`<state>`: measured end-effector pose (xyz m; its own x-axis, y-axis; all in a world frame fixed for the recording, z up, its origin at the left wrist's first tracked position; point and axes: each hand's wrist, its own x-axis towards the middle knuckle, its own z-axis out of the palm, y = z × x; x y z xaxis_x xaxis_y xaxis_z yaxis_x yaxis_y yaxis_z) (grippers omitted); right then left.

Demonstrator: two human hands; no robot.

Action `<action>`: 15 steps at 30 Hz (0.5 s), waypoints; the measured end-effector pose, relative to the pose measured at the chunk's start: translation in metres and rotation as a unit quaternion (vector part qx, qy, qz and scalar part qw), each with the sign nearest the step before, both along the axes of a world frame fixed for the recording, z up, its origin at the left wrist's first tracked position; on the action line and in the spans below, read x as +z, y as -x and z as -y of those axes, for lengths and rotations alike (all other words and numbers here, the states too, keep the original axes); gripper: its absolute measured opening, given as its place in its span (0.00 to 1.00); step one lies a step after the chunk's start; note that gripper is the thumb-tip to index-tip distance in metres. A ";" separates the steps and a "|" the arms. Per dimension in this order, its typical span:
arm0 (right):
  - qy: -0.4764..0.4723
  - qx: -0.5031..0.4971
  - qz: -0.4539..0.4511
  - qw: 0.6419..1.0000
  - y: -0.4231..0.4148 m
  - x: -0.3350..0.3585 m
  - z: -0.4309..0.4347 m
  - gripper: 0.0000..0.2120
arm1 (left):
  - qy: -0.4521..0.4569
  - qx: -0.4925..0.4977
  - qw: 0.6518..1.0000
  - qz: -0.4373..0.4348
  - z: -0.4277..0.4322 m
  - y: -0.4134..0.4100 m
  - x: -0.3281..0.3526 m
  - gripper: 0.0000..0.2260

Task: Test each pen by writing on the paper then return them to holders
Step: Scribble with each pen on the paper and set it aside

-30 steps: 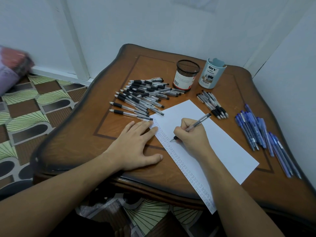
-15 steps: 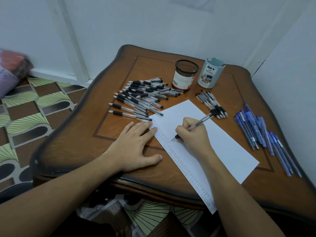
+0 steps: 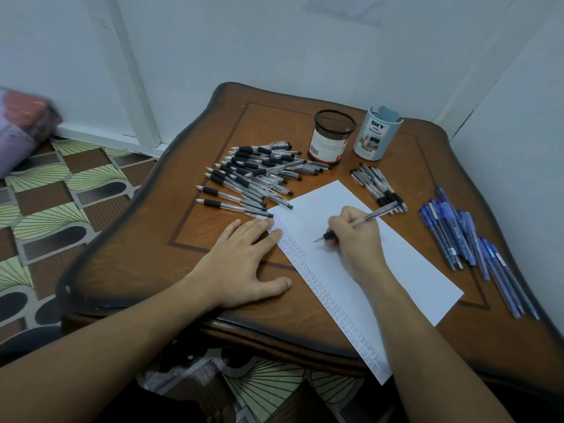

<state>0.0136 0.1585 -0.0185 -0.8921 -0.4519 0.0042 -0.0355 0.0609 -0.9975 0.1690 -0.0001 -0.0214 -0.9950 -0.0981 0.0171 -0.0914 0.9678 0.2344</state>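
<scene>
Written marks (image 3: 325, 296) — too small to read.

Brown wooden table (image 3: 137, 239) in a wall corner. Carries white paper (image 3: 412, 270) overhanging the near edge, a heap of black-grip pens (image 3: 253, 172) left of it, a small pen cluster (image 3: 374, 181) and blue pens (image 3: 451, 227) to the right, mesh holder (image 3: 332, 138) and pale blue holder (image 3: 377, 138) upright behind.

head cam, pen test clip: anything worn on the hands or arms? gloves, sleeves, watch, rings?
Nothing worn that shows. The left hand and the right hand are bare: no gloves, and no rings on the fingers in view. The left forearm and the right forearm are bare to the edge of the picture: no sleeves, watch, wristband or markings.
</scene>
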 end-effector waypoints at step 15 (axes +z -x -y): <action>0.046 -0.028 0.172 0.984 0.005 0.027 0.005 0.17 | -0.005 -0.005 1.000 0.008 0.001 -0.001 0.001 0.45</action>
<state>0.0086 0.1534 0.0081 -0.8711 -0.4143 -0.2637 0.3061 -0.0381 -0.9512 0.1695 -0.0012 -0.0206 -0.9960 -0.0891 -0.0003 -0.0865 0.9661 0.2431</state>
